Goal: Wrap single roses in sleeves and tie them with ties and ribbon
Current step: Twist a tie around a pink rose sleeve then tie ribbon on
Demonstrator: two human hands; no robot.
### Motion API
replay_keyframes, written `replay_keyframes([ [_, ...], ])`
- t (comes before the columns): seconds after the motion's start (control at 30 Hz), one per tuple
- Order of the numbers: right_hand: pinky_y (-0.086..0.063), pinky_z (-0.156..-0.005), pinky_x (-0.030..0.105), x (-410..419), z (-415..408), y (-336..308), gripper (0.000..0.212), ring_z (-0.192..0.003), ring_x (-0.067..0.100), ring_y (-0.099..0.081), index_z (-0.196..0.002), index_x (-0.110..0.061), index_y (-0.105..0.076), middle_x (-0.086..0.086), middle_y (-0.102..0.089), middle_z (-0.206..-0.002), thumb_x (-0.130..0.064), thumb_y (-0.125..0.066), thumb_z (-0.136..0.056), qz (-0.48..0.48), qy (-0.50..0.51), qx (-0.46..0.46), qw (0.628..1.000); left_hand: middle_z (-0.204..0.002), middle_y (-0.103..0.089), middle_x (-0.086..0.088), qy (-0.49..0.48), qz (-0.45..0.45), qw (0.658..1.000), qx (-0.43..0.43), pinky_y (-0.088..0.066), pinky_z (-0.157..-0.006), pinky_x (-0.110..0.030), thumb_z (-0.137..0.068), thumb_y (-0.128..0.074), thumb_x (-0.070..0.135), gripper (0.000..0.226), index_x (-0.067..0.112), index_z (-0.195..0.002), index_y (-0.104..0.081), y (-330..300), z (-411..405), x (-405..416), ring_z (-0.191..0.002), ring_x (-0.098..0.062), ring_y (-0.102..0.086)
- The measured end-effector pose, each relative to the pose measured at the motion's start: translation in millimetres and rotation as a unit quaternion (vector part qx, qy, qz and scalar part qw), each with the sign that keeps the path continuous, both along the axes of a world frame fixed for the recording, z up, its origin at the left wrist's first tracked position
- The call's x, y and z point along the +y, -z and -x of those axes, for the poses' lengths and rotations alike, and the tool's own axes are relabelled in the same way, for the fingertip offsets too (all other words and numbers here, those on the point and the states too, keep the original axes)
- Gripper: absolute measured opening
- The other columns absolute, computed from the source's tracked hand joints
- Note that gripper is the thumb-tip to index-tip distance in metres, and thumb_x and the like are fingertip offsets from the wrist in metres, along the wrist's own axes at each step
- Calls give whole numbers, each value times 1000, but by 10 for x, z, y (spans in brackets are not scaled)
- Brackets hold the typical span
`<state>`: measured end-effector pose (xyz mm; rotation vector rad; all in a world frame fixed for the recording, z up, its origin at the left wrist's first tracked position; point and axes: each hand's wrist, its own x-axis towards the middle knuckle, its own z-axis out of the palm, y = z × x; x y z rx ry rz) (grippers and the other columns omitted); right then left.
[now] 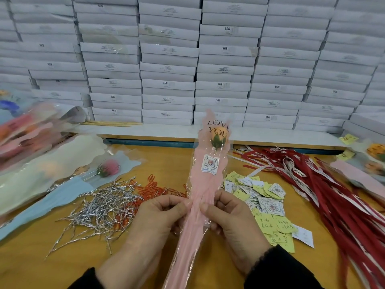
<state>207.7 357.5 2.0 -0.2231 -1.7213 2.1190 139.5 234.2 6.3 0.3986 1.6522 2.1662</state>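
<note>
An orange rose (218, 135) sits inside a pink and clear sleeve (206, 180) printed "LOVE YOU", with a white sticker on its front. The sleeve stands upright above the table's middle. My left hand (158, 222) pinches the sleeve's left side at its narrow waist. My right hand (231, 217) pinches the right side at the same height. A heap of silver twist ties (102, 205) lies to the left. Red ribbons (325, 184) spread across the right side. A pink rose (109, 167) lies on a blue sleeve at the left.
Orange paper clips (154, 188) lie beside the ties. Yellow and white tags (262, 197) are piled right of the sleeve. Wrapped roses (27, 130) are stacked far left, more at far right (375, 155). White boxes (168, 65) form a wall behind the wooden table (170, 163).
</note>
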Motion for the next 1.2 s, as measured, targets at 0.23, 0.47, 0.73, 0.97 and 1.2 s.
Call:
replay_keyframes([
  [0.23,-36,-42,14,4,6,18,10,-44,4,-43,-78,-4,-64,4,-58,-63,6,-64,-79,5,-5,7,1000,-49,-60,-5,-8,54,995,87,-42,-44,-19,-78,-68,3,22,15,-62,-76,-32,-30,-10,-40,-7,-47],
  [0.47,-37,-43,15,42,16,81,9,-46,5,-43,-84,5,-61,6,-55,-66,0,-67,-79,-17,-13,9,1000,-63,-71,-7,10,57,989,139,-50,-55,-20,-66,-71,21,7,18,-66,-77,-67,-69,-14,-54,-9,-62],
  [0.73,-38,-45,15,14,5,65,15,-47,5,-43,-73,-13,-65,0,-56,-63,0,-66,-79,-19,-22,21,999,-69,-72,-8,40,58,989,128,-50,-56,-19,-62,-71,23,12,18,-69,-77,-54,-51,-36,-60,-12,-66],
  [0.97,-39,-48,14,-7,-2,29,35,-49,1,-45,-58,-29,-65,-13,-55,-56,-4,-64,-83,-52,-17,29,998,-70,-73,-7,35,18,994,100,-53,-59,-20,-58,-71,24,13,21,-69,-77,-54,-88,-24,-64,-14,-68],
  [1.2,-44,-53,18,-3,10,44,10,-52,7,-50,-78,-21,-73,-2,-55,-58,-25,-63,-79,-3,-24,32,999,-72,-73,-8,-5,13,992,124,-56,-69,-26,-71,-70,11,11,20,-70,-77,-75,-87,-15,-67,-15,-68],
])
